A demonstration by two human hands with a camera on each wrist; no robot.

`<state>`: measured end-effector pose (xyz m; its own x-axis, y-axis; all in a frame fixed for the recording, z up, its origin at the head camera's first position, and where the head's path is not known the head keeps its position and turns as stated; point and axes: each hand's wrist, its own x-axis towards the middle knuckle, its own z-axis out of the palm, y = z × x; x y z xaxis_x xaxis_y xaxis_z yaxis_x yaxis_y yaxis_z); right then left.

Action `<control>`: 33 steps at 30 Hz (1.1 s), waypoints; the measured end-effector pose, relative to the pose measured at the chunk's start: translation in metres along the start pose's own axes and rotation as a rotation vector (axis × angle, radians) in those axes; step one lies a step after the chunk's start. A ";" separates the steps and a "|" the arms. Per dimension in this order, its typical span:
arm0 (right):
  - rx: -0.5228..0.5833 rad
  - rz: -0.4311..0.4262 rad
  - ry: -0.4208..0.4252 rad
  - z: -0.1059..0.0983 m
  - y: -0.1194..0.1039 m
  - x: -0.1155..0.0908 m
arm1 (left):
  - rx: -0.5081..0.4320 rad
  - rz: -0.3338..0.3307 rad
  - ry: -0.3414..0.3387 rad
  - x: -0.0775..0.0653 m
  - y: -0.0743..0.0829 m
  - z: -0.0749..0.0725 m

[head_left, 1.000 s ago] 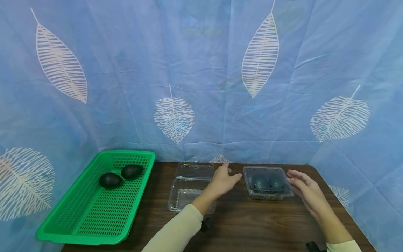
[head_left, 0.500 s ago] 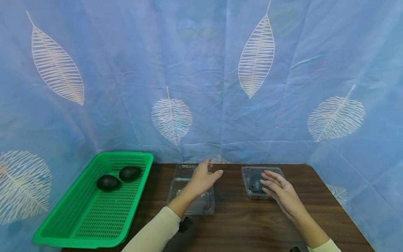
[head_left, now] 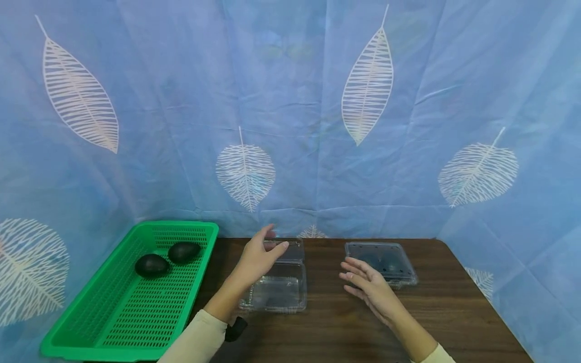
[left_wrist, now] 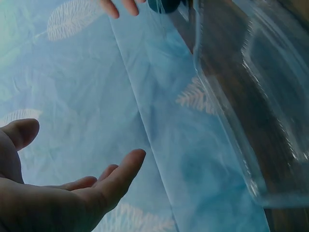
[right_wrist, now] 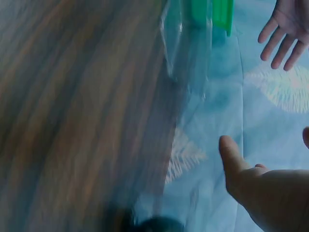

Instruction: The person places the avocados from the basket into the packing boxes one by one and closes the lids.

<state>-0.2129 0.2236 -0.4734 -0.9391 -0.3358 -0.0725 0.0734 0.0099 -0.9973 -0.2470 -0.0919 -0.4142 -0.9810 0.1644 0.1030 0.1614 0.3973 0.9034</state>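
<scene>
Currently, green basket holds two dark ovoid fruits. Left hand, empty, fingers relaxed, near open clamshell on table: presumably light, flexible; grip rim. Right hand, likewise empty, before closed clamshell: likely heavier; support base.

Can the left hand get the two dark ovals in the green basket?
Probably yes. The left hand looks empty, and the basket is open on top, so nothing covers the dark ovals; it would just reach over the rim.
</scene>
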 end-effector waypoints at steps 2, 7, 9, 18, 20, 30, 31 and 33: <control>0.002 0.032 -0.018 0.009 0.003 0.004 | 0.020 -0.009 0.020 -0.003 -0.003 -0.006; 0.003 0.086 -0.049 0.029 0.012 0.013 | 0.068 -0.025 0.056 -0.010 -0.009 -0.022; -0.012 0.101 -0.054 0.036 0.017 0.016 | 0.085 -0.031 0.069 -0.012 -0.009 -0.028; -0.004 0.170 -0.073 0.057 0.037 0.028 | 0.183 -0.017 0.108 -0.022 -0.008 -0.057; 0.024 0.184 -0.072 0.060 0.041 0.031 | 0.195 -0.011 0.118 -0.024 -0.007 -0.064; 0.062 0.239 -0.044 0.071 0.054 0.041 | 0.256 -0.071 0.145 -0.035 -0.012 -0.107; 0.059 0.241 -0.041 0.072 0.054 0.042 | 0.252 -0.079 0.147 -0.036 -0.014 -0.111; 0.050 0.243 -0.034 0.072 0.055 0.044 | 0.243 -0.096 0.150 -0.038 -0.017 -0.120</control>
<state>-0.2255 0.1414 -0.5304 -0.8799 -0.3610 -0.3089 0.3134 0.0476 -0.9484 -0.2255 -0.2129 -0.3832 -0.9951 -0.0123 0.0982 0.0702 0.6119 0.7878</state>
